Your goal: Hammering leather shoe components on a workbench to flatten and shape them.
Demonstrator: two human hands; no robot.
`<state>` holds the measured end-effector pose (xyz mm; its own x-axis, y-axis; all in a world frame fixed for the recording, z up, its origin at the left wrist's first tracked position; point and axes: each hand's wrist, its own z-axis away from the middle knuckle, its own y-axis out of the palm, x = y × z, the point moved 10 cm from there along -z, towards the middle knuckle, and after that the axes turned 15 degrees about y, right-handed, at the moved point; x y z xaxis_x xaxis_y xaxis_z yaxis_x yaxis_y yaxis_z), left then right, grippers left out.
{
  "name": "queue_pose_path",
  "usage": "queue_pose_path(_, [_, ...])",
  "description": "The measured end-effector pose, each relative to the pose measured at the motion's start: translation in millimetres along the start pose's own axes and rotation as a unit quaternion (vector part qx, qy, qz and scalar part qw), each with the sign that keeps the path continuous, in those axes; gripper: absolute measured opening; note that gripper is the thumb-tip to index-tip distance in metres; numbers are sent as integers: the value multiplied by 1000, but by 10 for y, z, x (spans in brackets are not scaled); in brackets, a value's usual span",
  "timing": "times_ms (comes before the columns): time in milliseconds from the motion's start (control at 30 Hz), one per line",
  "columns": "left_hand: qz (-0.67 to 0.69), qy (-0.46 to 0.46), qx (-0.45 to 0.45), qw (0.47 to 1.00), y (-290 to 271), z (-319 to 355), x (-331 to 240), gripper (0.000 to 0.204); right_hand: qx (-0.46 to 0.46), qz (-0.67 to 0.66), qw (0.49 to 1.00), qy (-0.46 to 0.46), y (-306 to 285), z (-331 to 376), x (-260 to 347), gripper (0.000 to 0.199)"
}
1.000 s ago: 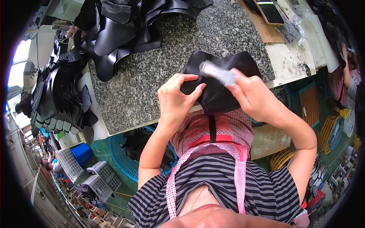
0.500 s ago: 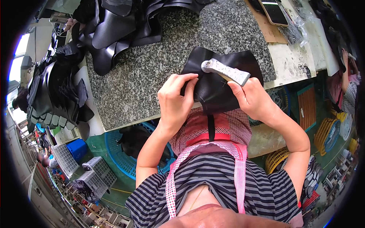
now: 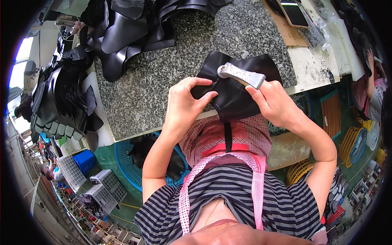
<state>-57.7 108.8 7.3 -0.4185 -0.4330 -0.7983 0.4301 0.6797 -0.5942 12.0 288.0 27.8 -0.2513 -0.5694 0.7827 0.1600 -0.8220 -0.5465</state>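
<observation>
A black leather piece (image 3: 234,102) with curved edges lies at the front edge of the speckled stone slab, its lower part hanging over toward my apron. My right hand (image 3: 275,104) is closed round the handle of a hammer, which is mostly hidden in the grip. The hammer's worn silver-grey head (image 3: 243,75) lies over the leather, its round face near the middle of the piece. At the left edge of the leather is my left hand (image 3: 185,100), thumb and forefinger apart, their tips touching the leather and nothing pinched between them.
Black leather pieces (image 3: 126,32) are heaped on the far left of the stone slab (image 3: 139,98). More hang in a stack (image 3: 57,98) at the left. A phone (image 3: 295,14) lies at the far right. Below the table stand a blue basket (image 3: 122,163) and grey crates (image 3: 102,192).
My left thumb has moved away from the forefinger, widening the gap between them. The hammer head has shifted slightly, with the right hand a little lower and farther right.
</observation>
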Motion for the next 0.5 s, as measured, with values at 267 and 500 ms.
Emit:
queue_pose_path(267, [-41, 36, -2, 999, -16, -24, -40, 31, 15, 26, 999, -13, 84, 80, 46, 22])
queue_pose_path(500, [-65, 110, -23, 992, -34, 21, -158, 31, 9, -3, 999, 31, 86, 113, 68, 17])
